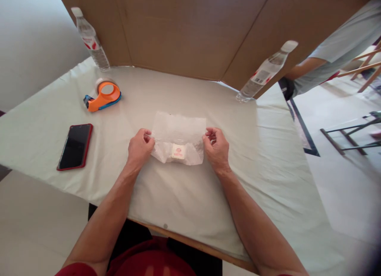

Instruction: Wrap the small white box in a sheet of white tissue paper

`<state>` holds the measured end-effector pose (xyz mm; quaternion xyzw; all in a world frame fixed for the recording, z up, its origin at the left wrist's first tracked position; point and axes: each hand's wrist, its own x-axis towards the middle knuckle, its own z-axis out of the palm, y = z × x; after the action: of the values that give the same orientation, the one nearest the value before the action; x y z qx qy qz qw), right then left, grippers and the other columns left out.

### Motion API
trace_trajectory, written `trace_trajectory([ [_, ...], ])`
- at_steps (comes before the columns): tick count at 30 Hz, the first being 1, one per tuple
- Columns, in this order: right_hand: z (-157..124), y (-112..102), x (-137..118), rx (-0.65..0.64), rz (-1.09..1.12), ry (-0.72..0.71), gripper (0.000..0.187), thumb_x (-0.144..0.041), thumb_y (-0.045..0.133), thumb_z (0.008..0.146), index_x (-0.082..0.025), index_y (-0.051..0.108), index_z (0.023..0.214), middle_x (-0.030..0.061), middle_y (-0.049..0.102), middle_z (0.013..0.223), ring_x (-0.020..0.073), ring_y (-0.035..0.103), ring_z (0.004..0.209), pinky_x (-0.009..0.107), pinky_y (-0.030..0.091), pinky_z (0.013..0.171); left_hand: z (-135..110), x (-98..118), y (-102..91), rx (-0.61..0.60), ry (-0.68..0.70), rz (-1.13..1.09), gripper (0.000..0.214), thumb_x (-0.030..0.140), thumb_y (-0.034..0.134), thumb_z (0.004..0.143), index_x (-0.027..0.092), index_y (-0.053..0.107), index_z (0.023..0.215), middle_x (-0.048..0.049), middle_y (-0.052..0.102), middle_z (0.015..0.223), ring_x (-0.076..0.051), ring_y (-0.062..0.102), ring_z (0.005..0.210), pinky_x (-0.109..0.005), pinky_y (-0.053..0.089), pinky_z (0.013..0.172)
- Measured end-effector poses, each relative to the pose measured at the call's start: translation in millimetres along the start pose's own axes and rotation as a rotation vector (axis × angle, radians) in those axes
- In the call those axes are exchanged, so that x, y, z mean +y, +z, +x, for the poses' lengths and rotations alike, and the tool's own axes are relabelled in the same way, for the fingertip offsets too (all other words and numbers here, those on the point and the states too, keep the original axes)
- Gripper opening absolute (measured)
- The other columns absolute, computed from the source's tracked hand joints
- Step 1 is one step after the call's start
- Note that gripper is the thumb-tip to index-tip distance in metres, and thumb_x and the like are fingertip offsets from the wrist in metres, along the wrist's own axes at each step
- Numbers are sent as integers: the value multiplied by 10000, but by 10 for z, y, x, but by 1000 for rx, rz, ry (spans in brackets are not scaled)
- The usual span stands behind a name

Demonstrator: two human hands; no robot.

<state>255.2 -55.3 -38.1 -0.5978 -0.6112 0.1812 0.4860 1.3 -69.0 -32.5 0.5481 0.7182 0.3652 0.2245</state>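
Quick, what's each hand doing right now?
Left hand: closed, pinching the left edge of the white wrapper.
Right hand: closed, pinching its right edge.

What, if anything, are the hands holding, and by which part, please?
A white paper sheet with a small red-labelled item: the left hand pinches its left edge, the right hand its right edge.

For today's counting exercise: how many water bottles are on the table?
2. One bottle stands far left on the table, beside the cardboard; the other bottle is far right, against the cardboard's edge. Others may be hidden behind it.
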Motion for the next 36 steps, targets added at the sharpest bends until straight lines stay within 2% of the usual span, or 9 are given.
trace_trajectory([
  [3, -66, -52, -195, -148, 18, -188, 227, -349, 566, 885, -191, 655, 1022, 78, 709, 980, 179, 652, 834, 334, 522, 782, -71, 68, 35, 129, 373, -9, 251, 227, 531, 815, 184, 646, 1034, -94, 698, 1048, -223, 633, 1001, -364, 517, 873],
  [6, -118, -87, -333, -400, 1, -227, 412, -442, 681, 843, -190, 654, 1167, 90, 739, 1051, 221, 683, 942, 379, 514, 884, -162, 151, 48, -56, 642, -40, 304, 283, 505, 899, 183, 635, 1155, -115, 692, 1192, -243, 600, 1171, -409, 470, 1025],
  [11, -82, -231, -437, -647, 96, -208, 180, -333, 620, 902, -201, 741, 922, 55, 766, 904, 181, 695, 840, 333, 512, 849, -174, 152, -107, -247, 497, -57, 439, 463, 464, 951, 166, 648, 1215, -93, 750, 983, -242, 671, 961, -401, 478, 950],
  [16, -30, -378, -544, -1423, 259, -148, 217, -364, 686, 862, -189, 757, 970, 23, 771, 862, 158, 696, 798, 259, 513, 729, -87, 108, -261, -519, 291, -222, 490, 511, 393, 970, 160, 685, 1149, -15, 669, 631, -193, 648, 680, -312, 493, 717],
  [18, -44, -343, -535, -1342, 168, -103, 211, -363, 637, 887, -182, 745, 900, 8, 733, 777, 139, 649, 700, 246, 474, 645, -83, 107, -235, -537, 273, -59, 383, 437, 581, 860, 177, 691, 1117, 16, 637, 630, -172, 601, 621, -291, 459, 639],
  [22, -141, -146, -455, -794, -44, -131, 281, -372, 672, 841, -187, 682, 1052, 68, 707, 1028, 162, 622, 768, 292, 485, 696, -123, 127, -169, -594, 423, 160, 470, 329, 639, 771, 211, 646, 1225, -27, 681, 965, -186, 629, 799, -322, 490, 747],
  [24, -206, -42, -427, -717, -144, -206, 500, -334, 723, 785, -202, 600, 1252, 123, 631, 1275, 214, 640, 952, 342, 510, 808, -147, 145, -168, -610, 473, 218, 560, 393, 674, 771, 230, 597, 1300, -57, 638, 1156, -209, 641, 905, -352, 508, 816],
  [27, -238, -8, -415, -732, -262, -251, 479, -269, 659, 817, -212, 577, 1285, 113, 647, 1263, 246, 641, 1045, 366, 512, 850, -179, 172, -170, -622, 514, 300, 611, 491, 707, 765, 256, 576, 1314, -71, 563, 1328, -251, 644, 1038, -383, 520, 882],
  [36, 30, -1072, 239, -386, -590, -36, 442, -383, 700, 759, -187, 651, 1151, 124, 724, 1065, 276, 684, 844, 429, 539, 773, -258, 191, -66, -546, 575, 474, 580, 501, 749, 743, 246, 618, 1247, -103, 540, 1360, -291, 644, 1053, -397, 537, 856],
])
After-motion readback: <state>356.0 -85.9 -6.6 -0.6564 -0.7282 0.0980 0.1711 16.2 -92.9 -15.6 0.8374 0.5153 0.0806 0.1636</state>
